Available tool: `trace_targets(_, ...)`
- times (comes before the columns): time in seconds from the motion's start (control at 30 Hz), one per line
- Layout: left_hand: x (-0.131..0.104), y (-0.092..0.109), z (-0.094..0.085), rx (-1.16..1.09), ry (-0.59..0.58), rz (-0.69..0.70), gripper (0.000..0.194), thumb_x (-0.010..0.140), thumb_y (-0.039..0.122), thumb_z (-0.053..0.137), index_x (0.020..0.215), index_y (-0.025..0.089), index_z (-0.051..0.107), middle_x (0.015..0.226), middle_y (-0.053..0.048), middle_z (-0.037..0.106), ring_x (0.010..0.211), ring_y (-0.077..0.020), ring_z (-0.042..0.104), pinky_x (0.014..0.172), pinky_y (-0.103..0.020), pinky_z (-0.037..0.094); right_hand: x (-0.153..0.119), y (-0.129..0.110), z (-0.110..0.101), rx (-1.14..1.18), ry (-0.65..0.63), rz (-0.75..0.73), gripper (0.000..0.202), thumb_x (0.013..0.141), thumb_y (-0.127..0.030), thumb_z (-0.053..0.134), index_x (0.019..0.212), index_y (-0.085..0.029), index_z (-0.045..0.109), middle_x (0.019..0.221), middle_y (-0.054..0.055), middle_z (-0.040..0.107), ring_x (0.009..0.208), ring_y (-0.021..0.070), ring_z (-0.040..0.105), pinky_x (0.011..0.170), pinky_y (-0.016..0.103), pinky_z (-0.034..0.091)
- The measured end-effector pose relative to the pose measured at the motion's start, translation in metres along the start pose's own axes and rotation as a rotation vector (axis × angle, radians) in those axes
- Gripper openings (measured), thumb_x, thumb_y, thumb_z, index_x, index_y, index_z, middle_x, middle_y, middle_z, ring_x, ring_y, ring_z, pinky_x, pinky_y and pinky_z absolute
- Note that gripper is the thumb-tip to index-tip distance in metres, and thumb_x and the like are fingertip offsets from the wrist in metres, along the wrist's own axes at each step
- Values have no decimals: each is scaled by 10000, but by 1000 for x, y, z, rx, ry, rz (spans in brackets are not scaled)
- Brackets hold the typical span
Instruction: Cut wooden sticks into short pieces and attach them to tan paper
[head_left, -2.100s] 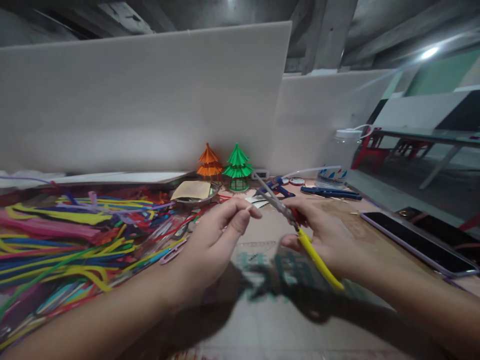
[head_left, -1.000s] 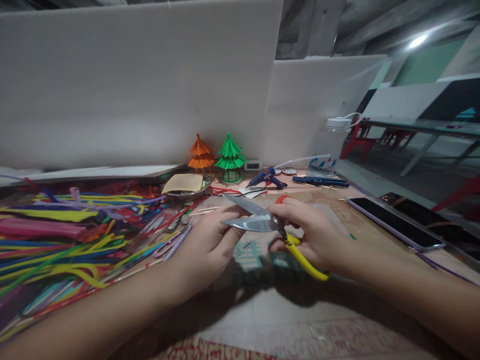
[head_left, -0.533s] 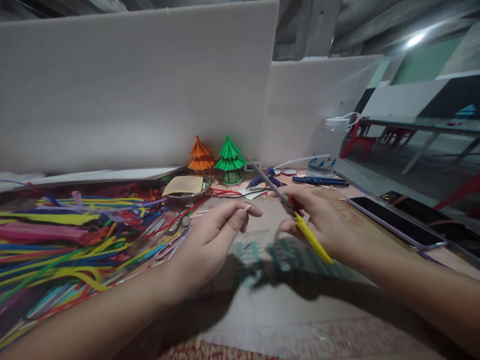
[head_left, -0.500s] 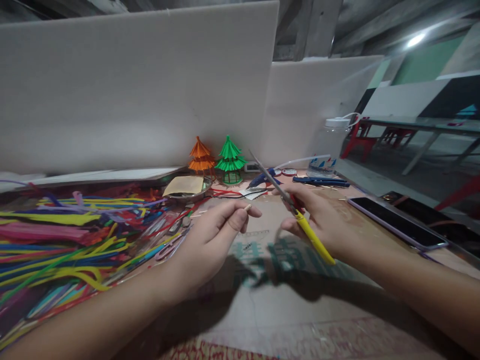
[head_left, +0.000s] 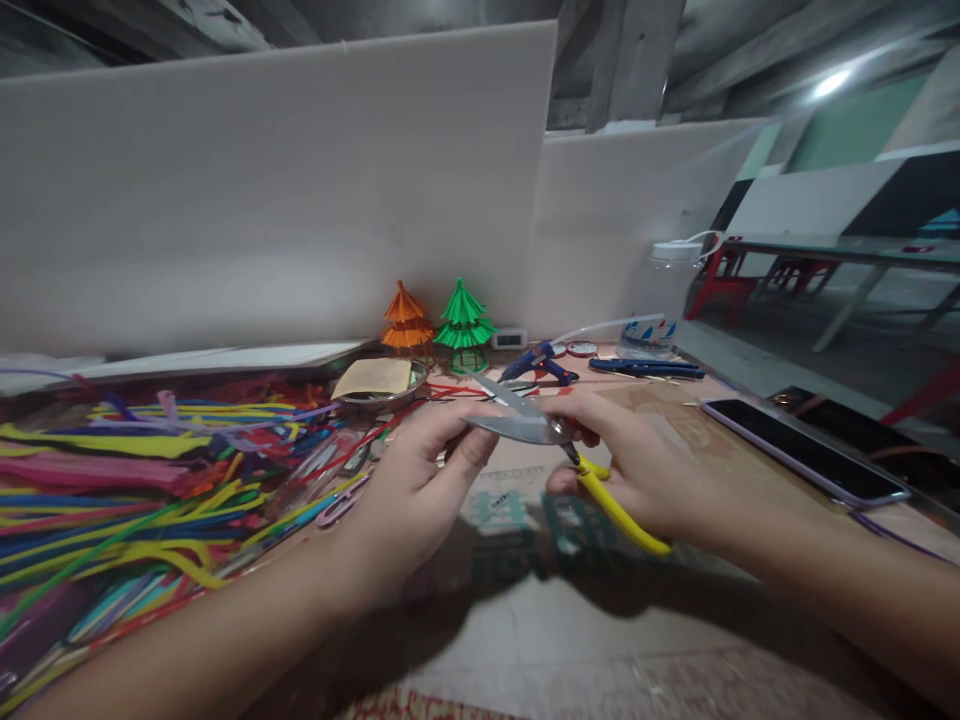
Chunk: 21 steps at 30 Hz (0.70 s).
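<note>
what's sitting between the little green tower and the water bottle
The head view shows a white device, a blue glue gun and round red-rimmed items between them.

On the table [head_left: 517, 620], coloured strips [head_left: 135, 500] are heaped toward the left edge, a phone [head_left: 806, 453] laid near the right.

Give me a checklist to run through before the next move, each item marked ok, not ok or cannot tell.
1. Right hand gripping the yellow-handled metal scissors: ok.
2. Steel blades parted: ok.
3. Left hand well clear of the blades: not ok; the lower blade overlaps its fingertips in this view, though contact is uncertain.
4. Something pinched in the left fingertips: cannot tell; the blade blocks the view.
5. Blue plastic glue gun out of both hands: ok, it lies on the table beyond them.
6. Green tiered, tree-shaped model upright: ok.
</note>
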<state>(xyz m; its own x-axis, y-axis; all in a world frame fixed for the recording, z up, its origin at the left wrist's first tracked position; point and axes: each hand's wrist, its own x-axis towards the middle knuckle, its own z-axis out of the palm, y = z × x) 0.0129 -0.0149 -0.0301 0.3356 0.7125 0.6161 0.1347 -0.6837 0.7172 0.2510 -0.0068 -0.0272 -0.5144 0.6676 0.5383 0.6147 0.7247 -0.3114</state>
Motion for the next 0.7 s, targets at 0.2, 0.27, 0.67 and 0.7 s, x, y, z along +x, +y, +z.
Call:
trace_targets(0.2, -1, -2, -1, 148, 28, 1, 147, 981, 253, 596, 968, 207, 734, 1025, -34, 744, 937, -171, 659, 826, -280, 488, -4, 1, 2, 28, -13, -16, 541, 888, -567, 693, 1303, -233, 601, 1016, 76, 658, 867, 214, 584, 725, 319, 468)
trace_targets(0.27, -1, -1, -2, 174, 28, 35, 156, 972, 242, 590, 947, 190, 735, 1022, -48, 750, 932, -179, 667, 837, -295, 495, -5, 0, 1, 22, -19, -27, 540, 896, -565, 685, 1316, -238, 595, 1015, 73, 657, 858, 209, 578, 713, 310, 454)
trace_targets(0.67, -1, 1, -2, 166, -35, 84, 223, 953, 144, 559, 1008, 213, 764, 1105, -55, 766, 1021, -201, 693, 892, -322, 510, -7, -1, -4, -208, -31, -37, 519, 901, -523, 673, 1343, -256, 627, 981, 81, 673, 813, 217, 601, 690, 306, 443)
trace_targets(0.7, -1, 0, -1, 155, -47, 84, 231, 959, 144, 554, 1023, 218, 763, 1116, -54, 763, 1032, -201, 691, 903, -324, 509, -7, -3, -5, -212, -36, -47, 508, 904, -510, 672, 1340, -255, 630, 969, 82, 676, 817, 221, 607, 696, 310, 453)
